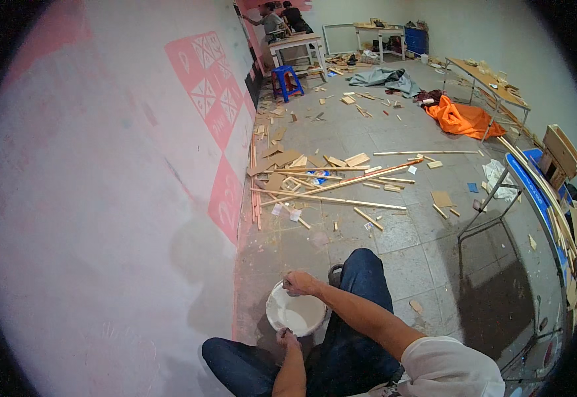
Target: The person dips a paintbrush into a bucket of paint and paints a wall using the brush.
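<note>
A round white bucket [270, 313] stands on the tiled floor between my bent legs, close to the painted wall. White paint or a similar pale liquid [300, 317] lies in it, and wet white smears coat the inner wall. At the near rim my left hand [287, 337] is closed on the bucket's edge. My right hand [300, 284] reaches across to the far rim with its fingers curled. Something greyish shows beneath those fingers, too small to identify.
Wooden strips [338, 198] and board offcuts litter the floor ahead. The pink-and-white wall [119, 198] rises close on my left. To the right stand a metal-legged blue table [531, 183] and an orange cloth [462, 119]. Two people [273, 22] are near a far workbench [296, 40], beyond a blue stool [287, 82].
</note>
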The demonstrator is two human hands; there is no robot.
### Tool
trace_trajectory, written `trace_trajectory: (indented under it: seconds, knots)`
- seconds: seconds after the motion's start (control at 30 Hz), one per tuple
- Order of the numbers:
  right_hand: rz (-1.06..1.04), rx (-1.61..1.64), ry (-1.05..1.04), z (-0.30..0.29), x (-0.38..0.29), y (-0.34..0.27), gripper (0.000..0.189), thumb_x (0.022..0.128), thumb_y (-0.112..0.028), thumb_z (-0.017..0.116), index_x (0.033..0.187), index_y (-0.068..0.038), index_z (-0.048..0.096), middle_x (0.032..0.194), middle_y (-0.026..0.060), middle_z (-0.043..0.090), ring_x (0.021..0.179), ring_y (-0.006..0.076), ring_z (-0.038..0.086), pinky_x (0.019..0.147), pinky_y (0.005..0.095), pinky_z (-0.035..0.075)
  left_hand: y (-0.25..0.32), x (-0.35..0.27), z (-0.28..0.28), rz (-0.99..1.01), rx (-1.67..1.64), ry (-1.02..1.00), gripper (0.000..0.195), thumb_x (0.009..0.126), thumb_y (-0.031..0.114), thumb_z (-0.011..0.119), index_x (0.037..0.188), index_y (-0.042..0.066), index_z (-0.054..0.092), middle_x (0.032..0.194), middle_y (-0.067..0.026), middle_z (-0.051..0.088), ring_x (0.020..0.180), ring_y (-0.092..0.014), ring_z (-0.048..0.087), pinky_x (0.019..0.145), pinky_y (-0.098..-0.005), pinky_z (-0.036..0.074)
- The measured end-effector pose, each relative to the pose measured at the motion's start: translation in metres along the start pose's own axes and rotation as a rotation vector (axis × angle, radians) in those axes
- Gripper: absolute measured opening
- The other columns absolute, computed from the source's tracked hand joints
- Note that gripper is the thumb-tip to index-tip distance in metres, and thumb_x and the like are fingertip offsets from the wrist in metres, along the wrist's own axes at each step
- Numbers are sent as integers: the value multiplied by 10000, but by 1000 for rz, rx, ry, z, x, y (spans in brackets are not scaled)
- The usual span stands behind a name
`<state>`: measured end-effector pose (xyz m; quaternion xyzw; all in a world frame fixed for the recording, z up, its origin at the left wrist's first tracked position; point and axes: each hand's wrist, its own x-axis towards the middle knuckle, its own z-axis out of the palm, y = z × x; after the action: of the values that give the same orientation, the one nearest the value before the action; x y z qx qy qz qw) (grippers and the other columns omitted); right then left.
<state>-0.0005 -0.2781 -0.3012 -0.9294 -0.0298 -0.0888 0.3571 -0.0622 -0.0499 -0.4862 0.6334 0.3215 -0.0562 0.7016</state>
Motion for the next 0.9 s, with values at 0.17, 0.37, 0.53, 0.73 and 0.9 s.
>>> trace_trajectory:
  seconds: [0.17, 0.37, 0.53, 0.73, 0.9]
  knots:
    - [14, -6, -65, -2, -2, 9, 330, 891, -305, 632, 885, 17, 702, 891, 262, 681, 859, 463, 660, 786, 537, 529, -5, -3, 8, 117, -30, 66, 132, 852, -52, 649, 963, 19, 659, 839, -78, 640, 723, -203, 607, 634, -351, 504]
    - [-11, 30, -22, -2, 3, -5, 268, 851, -241, 619, 861, 14, 700, 881, 270, 679, 824, 472, 654, 755, 539, 527, -9, 33, -16, -188, -280, -22, 142, 838, 27, 698, 977, 46, 675, 870, -95, 639, 701, -230, 610, 620, -360, 499]
    - [45, 53, -82, -8, 0, -7, 258, 838, -216, 604, 861, 25, 695, 872, 279, 673, 822, 478, 651, 760, 545, 525, -14, 17, -5, -119, -43, 58, 184, 841, 137, 725, 1005, 60, 693, 934, -116, 673, 772, -280, 650, 671, -405, 537]
    - [81, 21, -86, -2, 6, 1, 227, 776, -197, 641, 875, -1, 697, 897, 238, 682, 845, 418, 663, 777, 485, 529, -3, 31, -7, -249, -42, 112, 219, 875, 155, 714, 1050, 27, 681, 1045, -156, 706, 954, -297, 680, 833, -442, 571]
    - [81, 35, -114, 5, 10, -20, 216, 788, -199, 650, 882, -9, 695, 881, 240, 683, 834, 423, 662, 780, 483, 530, 8, 26, -19, -309, 99, 227, 394, 1001, 297, 553, 1304, 47, 579, 1170, -176, 672, 995, -303, 666, 866, -452, 540]
